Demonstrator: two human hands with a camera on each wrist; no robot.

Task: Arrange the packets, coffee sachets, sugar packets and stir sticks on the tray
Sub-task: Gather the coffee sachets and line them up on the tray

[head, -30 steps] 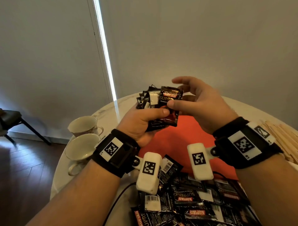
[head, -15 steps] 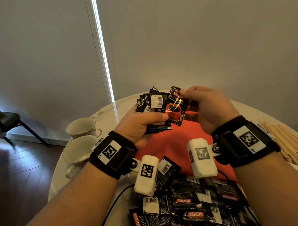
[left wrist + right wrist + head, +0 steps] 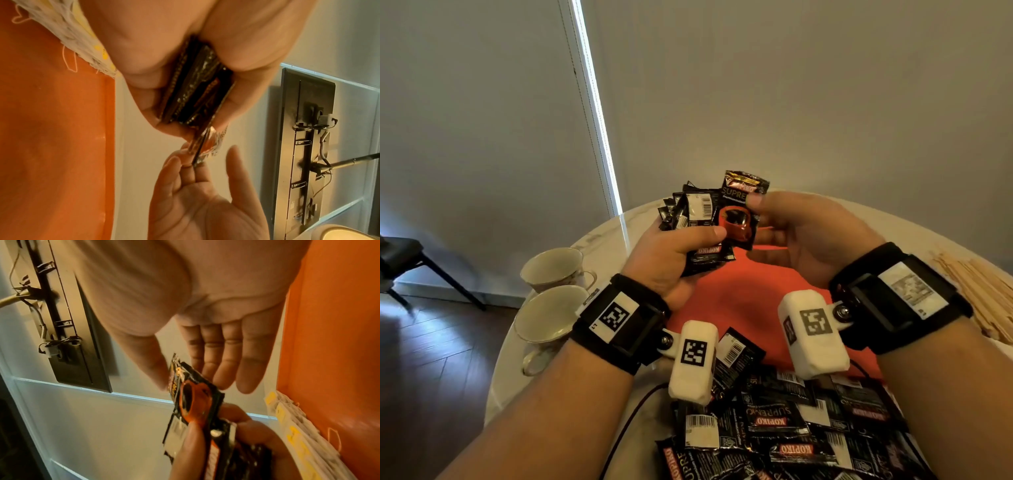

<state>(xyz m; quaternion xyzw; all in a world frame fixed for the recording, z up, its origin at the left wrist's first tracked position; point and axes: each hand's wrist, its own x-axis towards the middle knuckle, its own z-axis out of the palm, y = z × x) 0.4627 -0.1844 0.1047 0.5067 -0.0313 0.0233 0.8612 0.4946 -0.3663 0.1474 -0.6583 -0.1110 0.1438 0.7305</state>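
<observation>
My left hand (image 3: 688,241) grips a fanned stack of black coffee sachets (image 3: 700,209) above the orange tray (image 3: 739,298), thumb across the front. My right hand (image 3: 767,212) pinches one more coffee sachet (image 3: 739,212) upright against the stack's right side, thumb in front and straight fingers behind; the left thumb tip touches its lower corner. In the right wrist view this sachet (image 3: 193,394) stands between thumb and fingers. White and yellow sugar packets (image 3: 298,434) line the tray's far end. Loose sachets (image 3: 774,428) lie heaped at the near edge. Wooden stir sticks (image 3: 979,284) lie right of the tray.
Two empty teacups (image 3: 551,305) stand on the round white table (image 3: 602,240) to the left, close to its edge. A dark cable (image 3: 633,411) runs beside the sachet heap. A black chair (image 3: 407,260) stands on the wooden floor at far left.
My right hand has turned the single sachet upright and brought it against the stack's right side. The left thumb now touches it. Both hands rose slightly.
</observation>
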